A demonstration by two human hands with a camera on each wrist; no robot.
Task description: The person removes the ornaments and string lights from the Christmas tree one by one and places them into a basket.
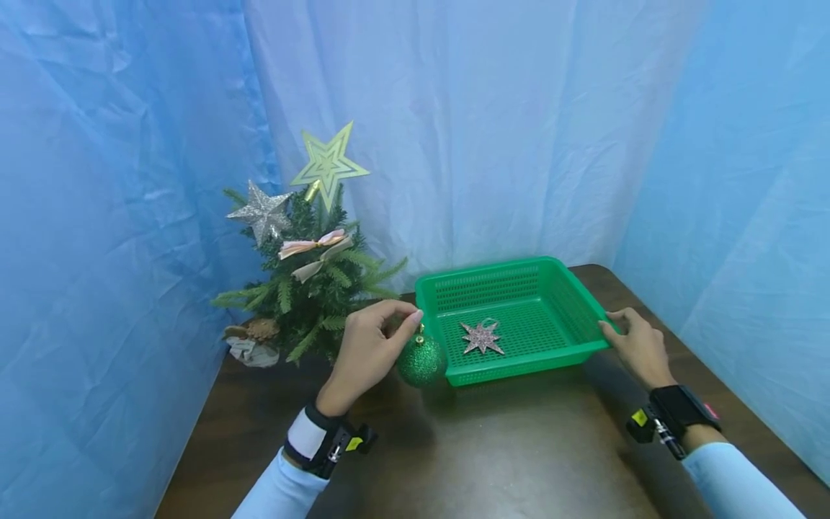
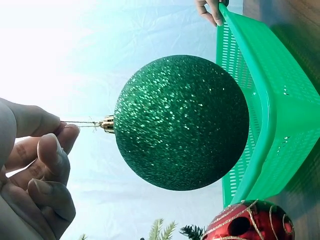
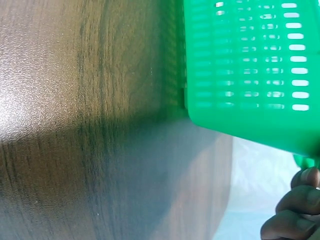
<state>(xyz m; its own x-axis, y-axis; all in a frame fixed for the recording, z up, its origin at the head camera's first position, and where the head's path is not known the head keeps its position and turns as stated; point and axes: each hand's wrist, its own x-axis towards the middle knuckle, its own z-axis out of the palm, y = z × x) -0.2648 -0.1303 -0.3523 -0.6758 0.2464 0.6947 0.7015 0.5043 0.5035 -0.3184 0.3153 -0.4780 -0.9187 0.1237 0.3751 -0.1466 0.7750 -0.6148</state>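
Observation:
My left hand (image 1: 372,346) pinches the thin loop of a glittery green Christmas bauble (image 1: 421,362) between thumb and finger. In the left wrist view the bauble (image 2: 181,122) dangles from its gold cap, overlapping the near corner of the green plastic basket (image 2: 267,100). My right hand (image 1: 638,347) grips the right rim of this basket (image 1: 519,364). The right wrist view shows its curled fingers (image 3: 297,202) at the rim, partly cut off by the frame edge. Inside the basket lies a pinkish glitter star (image 1: 482,336) with several points.
Left of the basket stands a small Christmas tree (image 1: 318,288) with a gold star topper (image 1: 328,164), a silver star (image 1: 262,212) and a pale ribbon bow (image 1: 315,245). A red bauble (image 2: 250,222) shows low in the left wrist view. Blue curtains (image 1: 467,130) surround the brown table (image 1: 506,447).

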